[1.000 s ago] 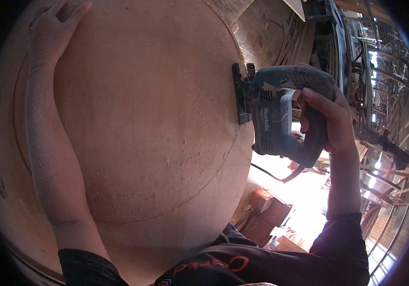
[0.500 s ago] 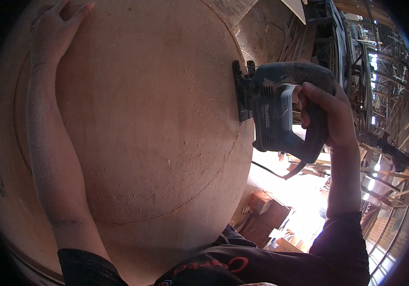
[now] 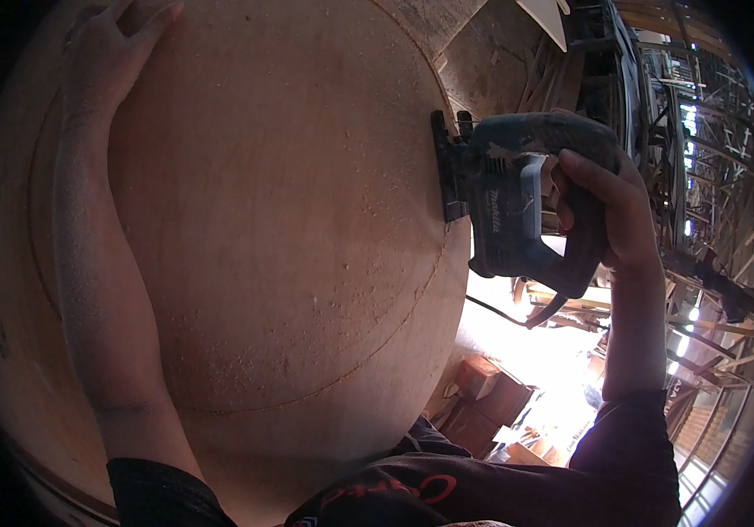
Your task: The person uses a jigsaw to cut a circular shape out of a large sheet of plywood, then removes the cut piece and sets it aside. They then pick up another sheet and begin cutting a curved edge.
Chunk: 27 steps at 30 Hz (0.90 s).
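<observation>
Brown wooden panel [image 3: 263, 176], dark blue jigsaw [image 3: 502, 215] at its right side

The right hand [image 3: 627, 211] is closed around the jigsaw's loop handle, its thumb lying over the grip and its fingers curled into the opening. The tool's black base plate [image 3: 452, 171] sits against the panel near its right edge, on the line of a thin curved groove [image 3: 342, 378]. The left hand [image 3: 109, 57] lies at the panel's far left, thumb spread well away from the fingers and nothing in its grasp; some fingertips are cut off by the upper border.

The left forearm [image 3: 100, 263] crosses the panel and covers part of the groove. Sawdust [image 3: 250, 373] is scattered over the wood. A cord [image 3: 495, 312] hangs beneath the saw, and beyond it are brown boxes [image 3: 482, 378] beside a glaring bright patch. Strips of timber [image 3: 719, 184] crowd the far right.

Pale lettering marks the jigsaw's body; red lettering runs upside down across the dark shirt [image 3: 517, 479].
</observation>
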### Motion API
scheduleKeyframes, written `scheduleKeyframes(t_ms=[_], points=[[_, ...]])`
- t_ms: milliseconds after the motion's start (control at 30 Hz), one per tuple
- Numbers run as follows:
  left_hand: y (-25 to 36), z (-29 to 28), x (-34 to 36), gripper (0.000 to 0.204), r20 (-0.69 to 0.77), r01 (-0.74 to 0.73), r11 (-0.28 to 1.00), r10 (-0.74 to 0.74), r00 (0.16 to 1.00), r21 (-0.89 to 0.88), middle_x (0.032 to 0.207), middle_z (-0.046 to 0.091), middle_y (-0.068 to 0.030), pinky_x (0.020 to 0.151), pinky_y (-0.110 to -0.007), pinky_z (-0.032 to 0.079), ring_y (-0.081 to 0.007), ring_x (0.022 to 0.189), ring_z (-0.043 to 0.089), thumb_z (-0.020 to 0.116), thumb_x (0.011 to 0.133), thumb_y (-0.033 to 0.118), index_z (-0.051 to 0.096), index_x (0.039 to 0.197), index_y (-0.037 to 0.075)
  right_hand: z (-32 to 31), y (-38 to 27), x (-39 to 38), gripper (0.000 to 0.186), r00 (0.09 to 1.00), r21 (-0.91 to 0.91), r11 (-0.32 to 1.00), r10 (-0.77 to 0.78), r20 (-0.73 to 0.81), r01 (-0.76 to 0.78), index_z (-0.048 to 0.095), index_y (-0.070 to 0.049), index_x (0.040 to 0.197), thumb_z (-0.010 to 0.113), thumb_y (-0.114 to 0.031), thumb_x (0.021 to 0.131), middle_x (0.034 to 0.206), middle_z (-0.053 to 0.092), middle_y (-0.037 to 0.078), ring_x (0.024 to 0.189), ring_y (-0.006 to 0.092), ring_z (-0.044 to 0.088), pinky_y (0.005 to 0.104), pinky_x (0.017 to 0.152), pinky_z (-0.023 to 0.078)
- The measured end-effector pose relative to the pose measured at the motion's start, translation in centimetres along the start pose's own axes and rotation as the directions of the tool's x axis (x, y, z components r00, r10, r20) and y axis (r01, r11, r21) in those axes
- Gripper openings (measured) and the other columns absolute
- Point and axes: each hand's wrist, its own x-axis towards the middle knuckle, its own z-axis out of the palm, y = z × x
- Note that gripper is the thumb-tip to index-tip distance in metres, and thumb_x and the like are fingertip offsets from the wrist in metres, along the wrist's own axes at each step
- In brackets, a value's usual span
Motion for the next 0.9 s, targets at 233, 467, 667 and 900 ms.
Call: scheduleKeyframes(t_ms=[233,467,667,900], points=[[-0.1,0.1,0.1,0.092,0.038,0.030,0.998,-0.029,0.999,-0.046,0.139,0.049,-0.0216,0.107,-0.051,0.040,-0.0361,0.128,0.050,0.061,0.073,0.078,0.056,0.135,0.009,0.0,0.0,0.3,0.029,0.999,-0.068,0.998,-0.002,-0.046,-0.001,0.057,-0.001,0.103,0.071,-0.018,0.084,0.074,0.063,0.006,0.049,0.0127,0.061,0.0254,0.042,0.050],[0.1,0.2,-0.3,0.093,0.033,0.032,0.997,-0.029,0.999,-0.076,0.140,0.049,-0.0214,0.107,-0.050,0.040,-0.0358,0.128,0.050,0.062,0.073,0.078,0.056,0.135,0.009,-0.4,0.1,0.6,0.026,1.000,-0.060,0.998,0.015,-0.011,-0.016,0.055,-0.003,0.100,0.070,-0.019,0.085,0.073,0.061,0.006,0.048,0.0127,0.060,0.0251,0.042,0.050],[0.1,0.5,-0.5,0.091,0.032,0.040,0.997,-0.038,0.999,-0.069,0.138,0.051,-0.0210,0.107,-0.049,0.041,-0.0343,0.127,0.051,0.063,0.073,0.076,0.056,0.135,0.009,-0.4,0.3,0.8,0.024,1.000,-0.062,0.998,0.004,-0.023,-0.005,0.056,-0.003,0.098,0.070,-0.018,0.086,0.071,0.061,0.005,0.047,0.0127,0.060,0.0252,0.041,0.049],[0.3,0.1,-0.4,0.089,0.049,0.021,0.999,-0.019,0.999,-0.036,0.135,0.053,-0.0202,0.107,-0.048,0.040,-0.0337,0.126,0.052,0.063,0.075,0.074,0.056,0.135,0.009,-0.7,0.4,1.1,0.022,1.000,-0.065,0.998,-0.011,0.019,0.012,0.058,-0.002,0.095,0.070,-0.018,0.086,0.070,0.061,0.005,0.047,0.0125,0.060,0.0249,0.042,0.049]])
